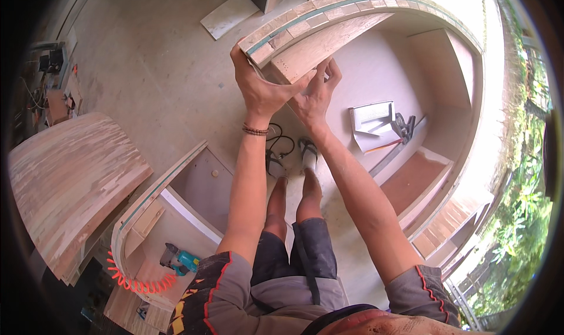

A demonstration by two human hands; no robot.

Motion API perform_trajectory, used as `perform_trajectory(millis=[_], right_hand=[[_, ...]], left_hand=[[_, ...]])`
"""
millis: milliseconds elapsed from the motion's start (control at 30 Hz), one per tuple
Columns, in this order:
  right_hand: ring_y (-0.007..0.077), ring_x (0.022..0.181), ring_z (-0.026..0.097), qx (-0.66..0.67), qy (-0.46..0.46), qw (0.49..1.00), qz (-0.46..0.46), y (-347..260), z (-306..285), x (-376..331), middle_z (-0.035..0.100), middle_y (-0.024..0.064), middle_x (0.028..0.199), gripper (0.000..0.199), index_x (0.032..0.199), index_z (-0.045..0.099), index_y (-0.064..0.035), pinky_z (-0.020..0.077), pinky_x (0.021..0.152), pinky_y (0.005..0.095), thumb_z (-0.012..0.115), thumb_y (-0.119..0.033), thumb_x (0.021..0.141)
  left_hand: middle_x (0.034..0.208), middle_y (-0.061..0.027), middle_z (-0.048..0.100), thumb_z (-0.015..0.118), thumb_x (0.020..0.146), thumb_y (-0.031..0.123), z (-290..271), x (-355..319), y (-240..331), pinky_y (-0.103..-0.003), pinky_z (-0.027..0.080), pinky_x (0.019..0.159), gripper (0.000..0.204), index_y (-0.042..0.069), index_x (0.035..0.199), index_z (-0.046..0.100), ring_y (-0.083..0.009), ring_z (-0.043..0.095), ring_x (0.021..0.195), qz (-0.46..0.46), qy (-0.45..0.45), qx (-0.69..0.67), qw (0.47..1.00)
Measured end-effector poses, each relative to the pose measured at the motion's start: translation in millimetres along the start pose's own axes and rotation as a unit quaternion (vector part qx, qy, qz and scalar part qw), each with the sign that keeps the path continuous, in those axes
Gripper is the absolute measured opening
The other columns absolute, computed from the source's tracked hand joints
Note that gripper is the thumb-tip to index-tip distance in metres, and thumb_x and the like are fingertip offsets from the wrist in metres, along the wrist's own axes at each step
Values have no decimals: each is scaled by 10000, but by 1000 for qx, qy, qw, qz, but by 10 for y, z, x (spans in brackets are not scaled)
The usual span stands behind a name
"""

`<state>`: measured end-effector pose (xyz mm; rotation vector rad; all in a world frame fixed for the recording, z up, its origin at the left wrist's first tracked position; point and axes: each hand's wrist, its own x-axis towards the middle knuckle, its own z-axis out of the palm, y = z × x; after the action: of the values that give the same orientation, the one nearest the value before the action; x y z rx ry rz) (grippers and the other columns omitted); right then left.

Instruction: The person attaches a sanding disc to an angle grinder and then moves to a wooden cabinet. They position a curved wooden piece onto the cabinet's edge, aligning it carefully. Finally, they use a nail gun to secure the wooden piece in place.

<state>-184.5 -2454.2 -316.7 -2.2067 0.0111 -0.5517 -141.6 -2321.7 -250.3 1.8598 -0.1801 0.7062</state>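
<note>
A large curved wooden cabinet frame (346, 6) arches across the top, its rim faced with small wood blocks and a green stripe. My left hand (261, 91) is wrapped round its near left end, the thumb lying across toward the right. Inside this end a pale wooden board (329, 46) runs along the curve. Against the lower edge of that board my right hand (317, 94) is bent closed, close beside the left thumb. What the right fingertips touch is partly hidden.
At the lower left stands another curved cabinet (132, 217), with a teal power tool (183, 261) and a coiled orange hose (138, 285). A wood-patterned panel (76, 182) lies further left. White cartons (373, 126) sit inside the right cabinet. A black cable (282, 141) lies near my feet.
</note>
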Motion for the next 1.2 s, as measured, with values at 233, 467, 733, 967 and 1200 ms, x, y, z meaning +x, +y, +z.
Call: perform_trajectory(millis=[233, 467, 733, 967, 1200], right_hand=[[427, 1311, 454, 2, 0, 1000, 7, -5, 6, -4, 259, 226, 1567, 1156, 1675, 217, -237, 504, 1028, 503, 897, -420, 759], [426, 1312, 454, 1, 3, 1000, 6, 28, 4, -14, 259, 221, 1565, 1155, 1675, 215, -251, 511, 1019, 498, 895, -414, 755], [426, 1309, 453, 1, -3, 1000, 14, -18, 10, -11, 266, 226, 1556, 1115, 1675, 218, -194, 491, 1035, 498, 862, -400, 788], [426, 1326, 420, 33, 1, 999, -11, 80, 31, -22, 272, 235, 1543, 1118, 1664, 237, -120, 453, 1070, 500, 845, -480, 798], [421, 1339, 378, 59, -17, 998, -7, -8, 3, 0, 249, 251, 1542, 1180, 1653, 221, -62, 406, 1108, 493, 822, -611, 799]], left_hand=[[1212, -128, 601, 1014, 536, 350, -38, 42, 97, -386, 554, 937, 988, 3, 1285, 471, -247, 653, 1100, -21, 6, -3, 1000], [1254, -130, 510, 995, 580, 362, -15, 19, 89, -422, 514, 986, 997, 10, 1322, 431, -268, 578, 1165, -3, -13, 12, 1000], [1347, -169, 500, 992, 591, 351, -12, -8, 70, -435, 518, 1015, 1169, -22, 1474, 324, -321, 590, 1208, 11, -3, 8, 1000], [1432, -206, 544, 977, 618, 333, -290, -12, -49, -425, 525, 1058, 1298, 32, 1610, 196, -345, 589, 1303, 15, -101, -7, 995], [1455, -168, 584, 849, 782, 265, -605, -509, -630, -413, 480, 1121, 909, 84, 1551, 399, -303, 565, 1367, -82, -190, 19, 978]])
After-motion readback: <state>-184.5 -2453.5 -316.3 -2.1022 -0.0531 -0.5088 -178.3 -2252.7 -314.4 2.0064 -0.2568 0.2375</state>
